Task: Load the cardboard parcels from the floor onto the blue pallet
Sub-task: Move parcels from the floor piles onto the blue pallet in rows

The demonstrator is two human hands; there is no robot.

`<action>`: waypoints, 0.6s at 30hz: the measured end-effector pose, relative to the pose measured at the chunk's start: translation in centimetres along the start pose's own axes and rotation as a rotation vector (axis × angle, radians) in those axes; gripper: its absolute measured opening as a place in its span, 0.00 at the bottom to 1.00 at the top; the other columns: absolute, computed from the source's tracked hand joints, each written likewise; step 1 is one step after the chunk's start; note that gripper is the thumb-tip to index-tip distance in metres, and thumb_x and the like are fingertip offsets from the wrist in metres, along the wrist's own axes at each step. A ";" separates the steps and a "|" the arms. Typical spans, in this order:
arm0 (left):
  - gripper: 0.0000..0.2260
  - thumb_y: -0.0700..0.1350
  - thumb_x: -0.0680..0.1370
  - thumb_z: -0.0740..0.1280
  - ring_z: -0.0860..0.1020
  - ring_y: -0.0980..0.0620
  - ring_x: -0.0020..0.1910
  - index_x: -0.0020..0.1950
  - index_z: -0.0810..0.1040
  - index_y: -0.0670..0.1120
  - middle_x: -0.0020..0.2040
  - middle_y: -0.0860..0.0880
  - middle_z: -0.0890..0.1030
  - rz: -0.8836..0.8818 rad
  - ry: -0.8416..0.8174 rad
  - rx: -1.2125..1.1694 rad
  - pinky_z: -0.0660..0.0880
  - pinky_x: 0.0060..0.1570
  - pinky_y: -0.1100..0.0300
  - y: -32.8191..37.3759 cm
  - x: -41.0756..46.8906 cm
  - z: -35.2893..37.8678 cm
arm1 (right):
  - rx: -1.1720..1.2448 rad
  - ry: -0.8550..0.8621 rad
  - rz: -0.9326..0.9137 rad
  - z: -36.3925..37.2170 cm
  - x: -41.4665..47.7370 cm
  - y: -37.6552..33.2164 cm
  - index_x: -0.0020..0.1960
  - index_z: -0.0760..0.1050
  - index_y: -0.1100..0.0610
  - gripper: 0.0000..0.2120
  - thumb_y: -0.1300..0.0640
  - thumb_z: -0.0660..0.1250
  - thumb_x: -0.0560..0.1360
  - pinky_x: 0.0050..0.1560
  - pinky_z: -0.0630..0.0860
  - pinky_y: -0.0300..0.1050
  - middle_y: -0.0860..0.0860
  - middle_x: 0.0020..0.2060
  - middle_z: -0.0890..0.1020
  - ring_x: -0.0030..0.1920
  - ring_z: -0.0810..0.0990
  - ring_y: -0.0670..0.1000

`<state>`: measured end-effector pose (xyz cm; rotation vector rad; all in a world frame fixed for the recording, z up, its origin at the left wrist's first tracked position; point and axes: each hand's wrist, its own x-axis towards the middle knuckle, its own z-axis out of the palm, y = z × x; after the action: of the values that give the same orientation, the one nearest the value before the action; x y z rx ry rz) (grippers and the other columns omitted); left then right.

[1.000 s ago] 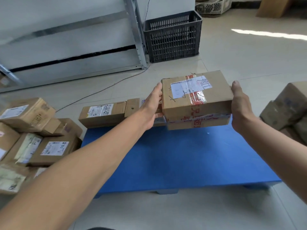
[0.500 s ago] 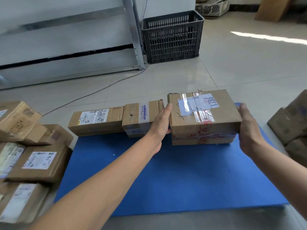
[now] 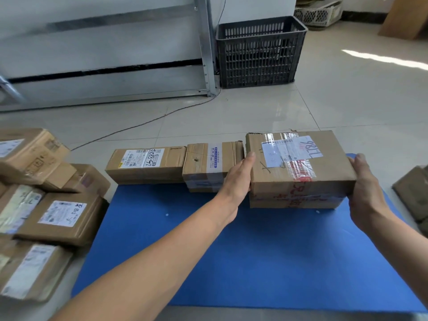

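A taped cardboard parcel (image 3: 298, 167) is being pressed between two hands at the far right corner of the blue pallet (image 3: 254, 251), where it appears to be resting. The left hand (image 3: 238, 179) is being laid flat against its left end, fingers straight; the right hand (image 3: 363, 188) is being held open against its right end. Just left of it, along the pallet's far edge, a small parcel (image 3: 208, 167) and a long parcel (image 3: 146, 165) are being carried. Left of the pallet, piled parcels (image 3: 51, 212) are lying on the floor.
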<state>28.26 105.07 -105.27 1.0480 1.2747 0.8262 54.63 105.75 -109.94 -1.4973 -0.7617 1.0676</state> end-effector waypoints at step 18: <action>0.23 0.64 0.85 0.54 0.74 0.57 0.69 0.74 0.76 0.56 0.69 0.56 0.80 -0.019 0.036 -0.029 0.64 0.77 0.44 0.6 -0.1 -0.1 | 0.028 -0.016 0.034 0.8 0.2 -0.6 0.51 0.84 0.41 0.23 0.29 0.56 0.76 0.56 0.72 0.44 0.47 0.56 0.86 0.54 0.81 0.47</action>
<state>28.16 105.21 -104.66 1.0004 1.2981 0.8500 54.00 106.41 -109.43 -1.4843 -0.7320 1.1132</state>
